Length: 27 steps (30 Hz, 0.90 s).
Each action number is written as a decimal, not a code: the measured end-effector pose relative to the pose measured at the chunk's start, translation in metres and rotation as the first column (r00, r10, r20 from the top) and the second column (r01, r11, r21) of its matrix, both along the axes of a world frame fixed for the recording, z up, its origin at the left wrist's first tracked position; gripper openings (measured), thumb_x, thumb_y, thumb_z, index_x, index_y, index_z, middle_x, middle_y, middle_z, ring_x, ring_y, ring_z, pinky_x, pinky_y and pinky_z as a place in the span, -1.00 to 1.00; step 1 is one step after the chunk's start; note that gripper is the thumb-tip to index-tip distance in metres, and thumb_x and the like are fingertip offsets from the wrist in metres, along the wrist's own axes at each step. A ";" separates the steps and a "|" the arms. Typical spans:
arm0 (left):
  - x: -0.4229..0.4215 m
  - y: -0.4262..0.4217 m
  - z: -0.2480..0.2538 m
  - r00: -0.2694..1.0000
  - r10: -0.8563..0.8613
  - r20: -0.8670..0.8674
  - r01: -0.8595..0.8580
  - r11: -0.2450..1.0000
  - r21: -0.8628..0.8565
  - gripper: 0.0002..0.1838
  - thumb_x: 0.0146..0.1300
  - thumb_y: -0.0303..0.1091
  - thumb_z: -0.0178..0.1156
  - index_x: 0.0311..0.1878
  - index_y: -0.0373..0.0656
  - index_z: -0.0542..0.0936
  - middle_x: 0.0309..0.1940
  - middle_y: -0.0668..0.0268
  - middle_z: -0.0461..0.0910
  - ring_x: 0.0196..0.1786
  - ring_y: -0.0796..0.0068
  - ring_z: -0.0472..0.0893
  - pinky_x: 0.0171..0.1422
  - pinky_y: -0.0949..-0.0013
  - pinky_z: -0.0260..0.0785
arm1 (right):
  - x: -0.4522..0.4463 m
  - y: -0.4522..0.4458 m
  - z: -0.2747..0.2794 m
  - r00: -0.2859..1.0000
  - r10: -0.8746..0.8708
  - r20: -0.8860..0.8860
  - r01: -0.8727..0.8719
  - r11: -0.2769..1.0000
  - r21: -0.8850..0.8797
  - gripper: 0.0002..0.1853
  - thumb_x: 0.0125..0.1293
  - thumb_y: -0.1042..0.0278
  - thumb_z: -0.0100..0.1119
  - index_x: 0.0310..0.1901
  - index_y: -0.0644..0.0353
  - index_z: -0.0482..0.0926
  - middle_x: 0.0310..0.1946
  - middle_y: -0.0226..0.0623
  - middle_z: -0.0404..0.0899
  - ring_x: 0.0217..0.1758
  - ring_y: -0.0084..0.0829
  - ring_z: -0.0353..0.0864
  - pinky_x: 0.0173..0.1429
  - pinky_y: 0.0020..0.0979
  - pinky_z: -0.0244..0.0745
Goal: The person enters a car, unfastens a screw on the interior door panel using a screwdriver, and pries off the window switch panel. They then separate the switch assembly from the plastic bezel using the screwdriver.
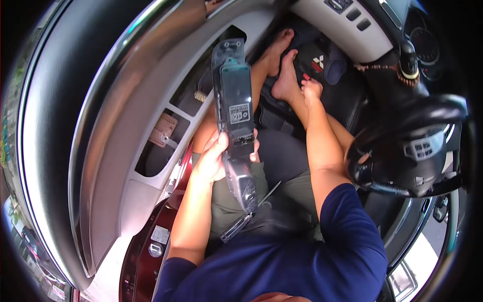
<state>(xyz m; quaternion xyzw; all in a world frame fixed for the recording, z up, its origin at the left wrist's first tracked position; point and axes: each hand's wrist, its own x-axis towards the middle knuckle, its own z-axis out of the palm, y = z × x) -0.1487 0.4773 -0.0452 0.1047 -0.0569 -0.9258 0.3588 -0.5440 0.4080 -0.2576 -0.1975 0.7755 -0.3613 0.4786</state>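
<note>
My left hand (pixel 217 157) grips a long black plastic panel (pixel 235 85) near its middle, thumb on one side and fingertips showing on the other. The panel stands raised above my left thigh, with a printed label, a connector socket and a smoky grey end facing me. My right hand (pixel 312 90) is closed, low by my foot in the footwell, and a small red end (pixel 306 76) sticks out of it; the rest of that object is hidden. Across my lap lie a thin metal rod (pixel 270 193) and a dark, slim tool with a shiny edge (pixel 236 227).
The open car door's grey trim (pixel 133 196) runs along my left, with pockets holding a brown item (pixel 163 129). A steering wheel (pixel 430 118) stands to my right. My bare feet (pixel 286 83) rest near dark slippers (pixel 334 70) on the black floor mat.
</note>
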 end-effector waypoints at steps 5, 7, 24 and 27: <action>0.014 -0.016 0.003 0.968 -0.111 0.226 0.133 0.987 -0.086 0.19 0.39 0.32 0.37 0.78 -0.09 -0.06 0.10 0.07 0.52 0.04 0.12 0.61 0.15 0.08 0.52 | 0.069 -0.044 0.008 0.976 0.217 -0.023 -0.215 0.934 -0.285 -0.12 0.58 0.28 -0.11 0.62 0.54 -0.42 0.70 0.14 -0.28 0.77 -0.15 -0.24 0.77 -0.32 -0.27; 0.011 -0.019 0.004 0.961 -0.128 0.244 0.152 0.985 -0.082 0.17 0.39 0.31 0.38 0.77 -0.10 -0.03 0.07 0.06 0.51 0.02 0.13 0.61 0.13 0.08 0.53 | 0.070 -0.044 0.003 0.981 0.185 -0.059 -0.194 0.943 -0.271 -0.11 0.60 0.24 -0.11 0.62 0.53 -0.44 0.71 0.12 -0.32 0.78 -0.15 -0.28 0.78 -0.32 -0.30; 0.004 -0.026 0.009 0.968 -0.175 0.181 0.181 0.983 -0.018 0.16 0.32 0.27 0.46 0.70 -0.25 0.10 0.06 0.06 0.58 0.05 0.20 0.66 0.14 0.16 0.58 | 0.073 -0.055 -0.020 0.948 0.148 -0.281 -0.214 0.952 -0.221 0.03 0.69 -0.04 -0.14 0.64 0.43 -0.64 0.80 -0.07 -0.59 0.86 -0.21 -0.58 0.83 -0.33 -0.56; 0.006 -0.024 0.007 0.971 -0.170 0.167 0.173 0.985 -0.006 0.14 0.35 0.24 0.45 0.71 -0.25 0.11 0.09 0.05 0.58 0.06 0.19 0.67 0.16 0.13 0.59 | 0.074 -0.055 -0.015 0.958 0.175 -0.225 -0.229 0.942 -0.244 0.03 0.67 -0.07 -0.14 0.64 0.42 -0.61 0.80 -0.07 -0.57 0.86 -0.21 -0.55 0.83 -0.32 -0.54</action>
